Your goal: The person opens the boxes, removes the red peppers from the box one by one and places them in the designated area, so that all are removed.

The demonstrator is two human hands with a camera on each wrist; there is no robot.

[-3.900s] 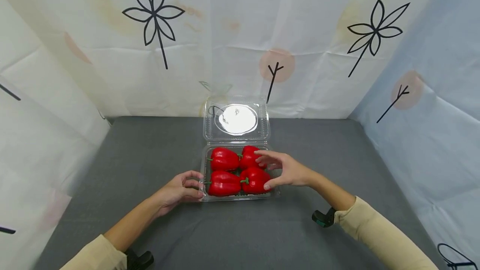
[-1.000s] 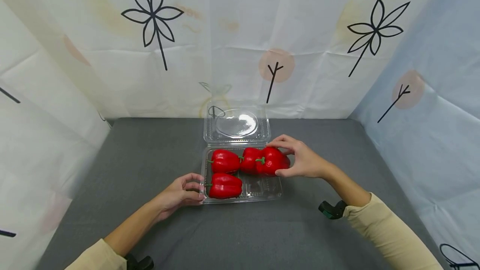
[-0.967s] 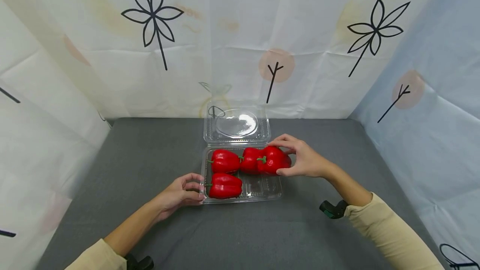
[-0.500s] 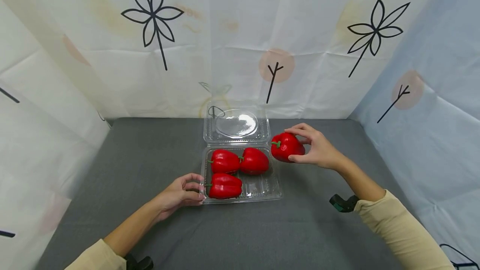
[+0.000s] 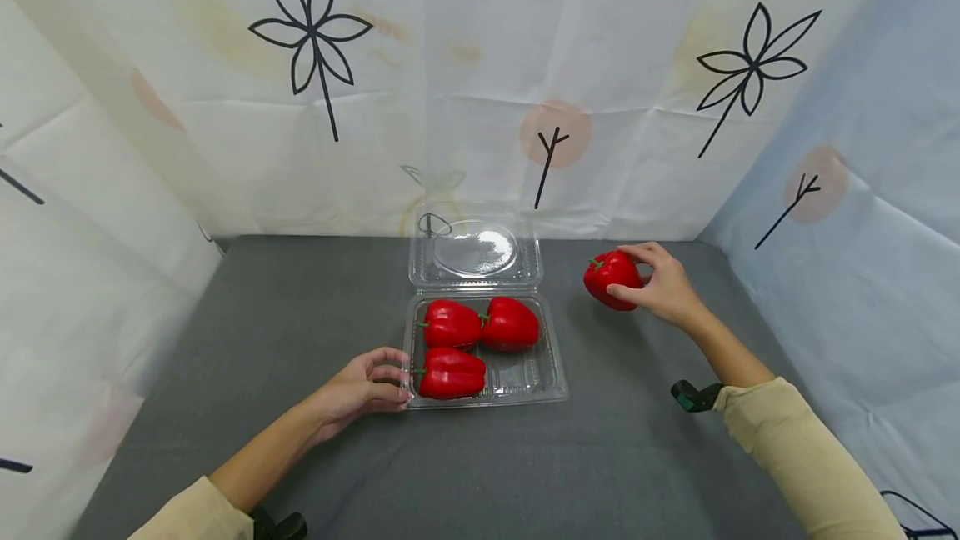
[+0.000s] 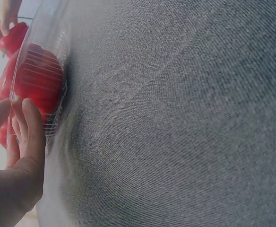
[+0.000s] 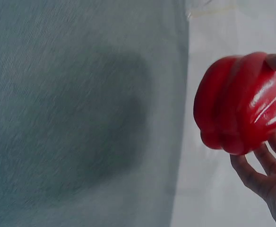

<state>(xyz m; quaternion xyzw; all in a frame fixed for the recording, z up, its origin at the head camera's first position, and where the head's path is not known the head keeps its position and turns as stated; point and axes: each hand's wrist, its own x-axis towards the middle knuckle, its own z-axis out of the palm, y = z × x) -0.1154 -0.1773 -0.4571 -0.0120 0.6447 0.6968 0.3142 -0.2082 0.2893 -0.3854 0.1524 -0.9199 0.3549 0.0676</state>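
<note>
My right hand (image 5: pixel 663 288) grips a red bell pepper (image 5: pixel 612 280) to the right of the clear plastic clamshell container (image 5: pixel 553 386). In the right wrist view, the held pepper (image 7: pixel 242 104) hangs over its shadow on the cloth. At the container's left rim, my left hand (image 5: pixel 367 386) pinches the edge between thumb and fingers, as the left wrist view shows with the fingers (image 6: pixel 31 127) on the rim. Three red peppers lie inside: one back left (image 5: pixel 452 323), one back right (image 5: pixel 510 324) and one front left (image 5: pixel 452 373). The front-right part holds none.
The container's lid (image 5: pixel 476 252) stands raised at the back, against the white printed backdrop (image 5: pixel 465 65). Grey cloth (image 5: pixel 480 473) covers the table, with white fabric walls at left and right (image 5: pixel 885 290).
My right hand has lifted the front-right pepper out of the container and carried it right and back, beyond the rim. My left hand has stayed on the container's left edge.
</note>
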